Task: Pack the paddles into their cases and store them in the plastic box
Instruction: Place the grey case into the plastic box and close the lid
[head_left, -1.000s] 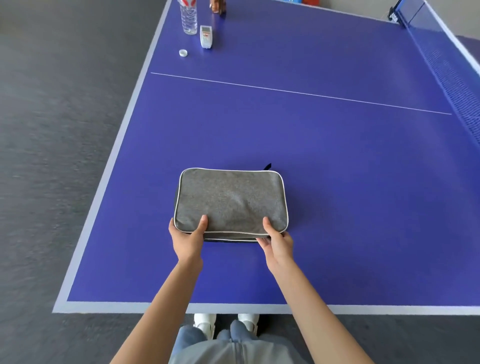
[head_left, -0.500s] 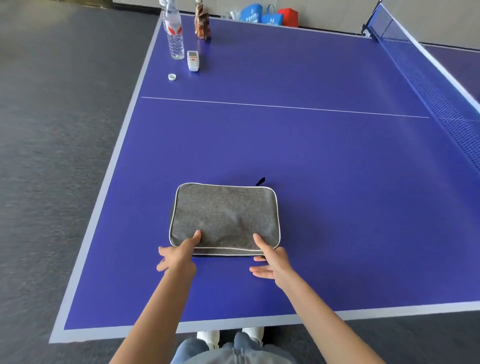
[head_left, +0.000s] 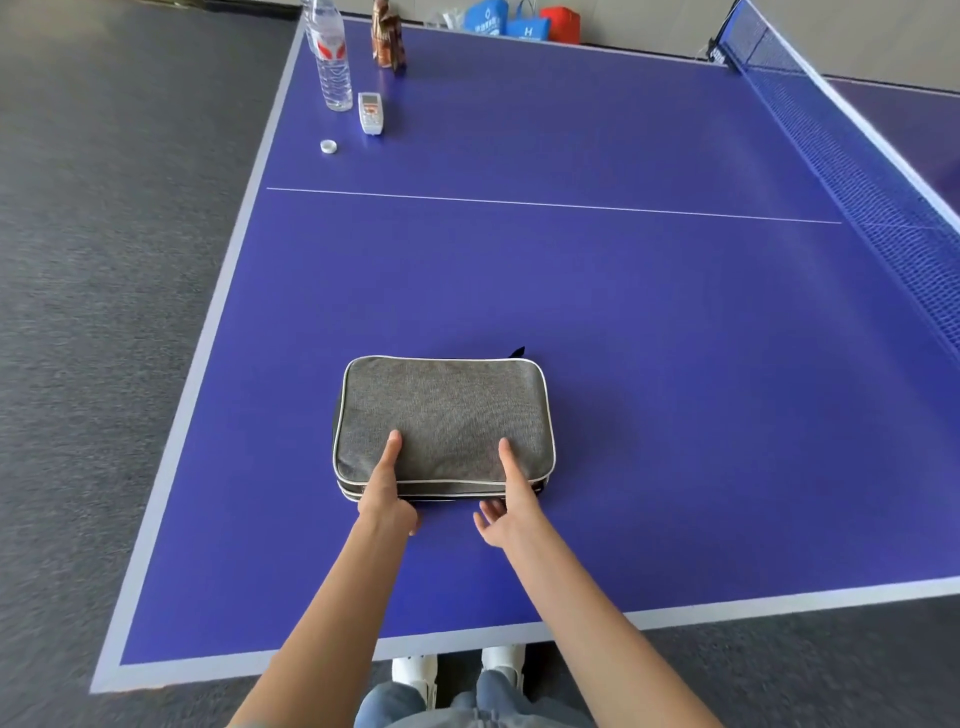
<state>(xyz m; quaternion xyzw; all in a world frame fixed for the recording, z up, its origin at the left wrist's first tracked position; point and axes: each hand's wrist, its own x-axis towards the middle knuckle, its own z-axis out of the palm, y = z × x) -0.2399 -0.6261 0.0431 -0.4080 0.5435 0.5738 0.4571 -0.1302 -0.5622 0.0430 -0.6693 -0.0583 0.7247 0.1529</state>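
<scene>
A closed grey fabric paddle case (head_left: 447, 410) with white piping lies flat on the blue table-tennis table (head_left: 623, 322), near its front edge; a black zip tab sticks out at its far right corner. My left hand (head_left: 387, 493) is at the case's near left edge, thumb laid on top and fingers tucked against the front side. At the near right edge is my right hand (head_left: 506, 506), its thumb straight on the case and its fingers loosely spread in front of it. No paddle or plastic box is in view.
At the far left corner stand a water bottle (head_left: 331, 62), a white remote (head_left: 370, 111), a bottle cap (head_left: 328, 146) and a brown packet (head_left: 387, 39). The net (head_left: 857, 171) runs along the right. Bags (head_left: 519, 21) sit by the wall.
Both hands loosened on the case's near edge, fingers spreading half a second ago. Now both thumbs lie further onto the case and my left fingers are tucked in again. The case has stayed put.
</scene>
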